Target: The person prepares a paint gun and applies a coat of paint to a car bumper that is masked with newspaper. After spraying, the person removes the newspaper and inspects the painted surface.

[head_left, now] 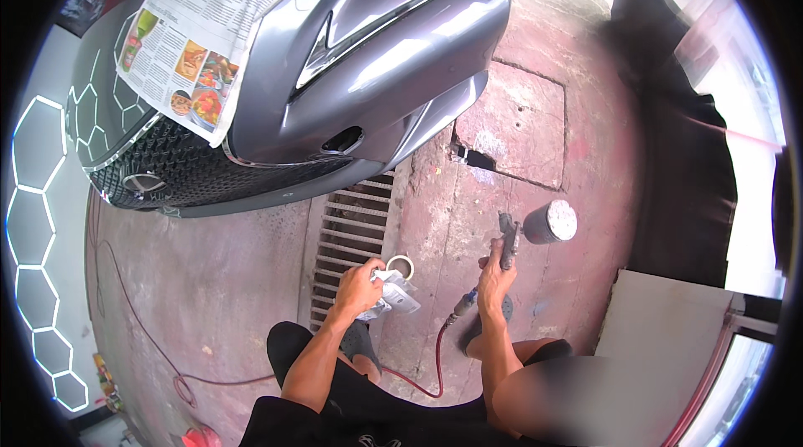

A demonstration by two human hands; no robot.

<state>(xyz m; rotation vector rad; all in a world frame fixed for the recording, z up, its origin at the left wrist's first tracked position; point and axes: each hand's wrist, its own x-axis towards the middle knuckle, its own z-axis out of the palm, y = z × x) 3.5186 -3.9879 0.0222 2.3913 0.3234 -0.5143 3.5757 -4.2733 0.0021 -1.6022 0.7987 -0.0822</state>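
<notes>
My left hand (358,288) is closed around a crumpled whitish sheet (393,300), whose material I cannot make out. A roll of masking tape (401,266) shows just beyond its fingers; whether the hand also holds it, I cannot tell. In my right hand (496,275) is a spray gun (509,245), gripped by its handle. The gun's dark paint cup (545,224) with a pale top sticks out to the right. From the handle a dark red air hose (441,355) curves down and back toward my feet. Ahead stands a glossy grey car front (376,79), apart from both hands.
Newspaper (188,37) masks part of the car above its black mesh grille (201,164). A slotted drain grate (351,225) runs under the car. A square floor cover (514,125) has a dark gap at one corner. Black curtain (682,188) and a pale panel (661,330) stand right.
</notes>
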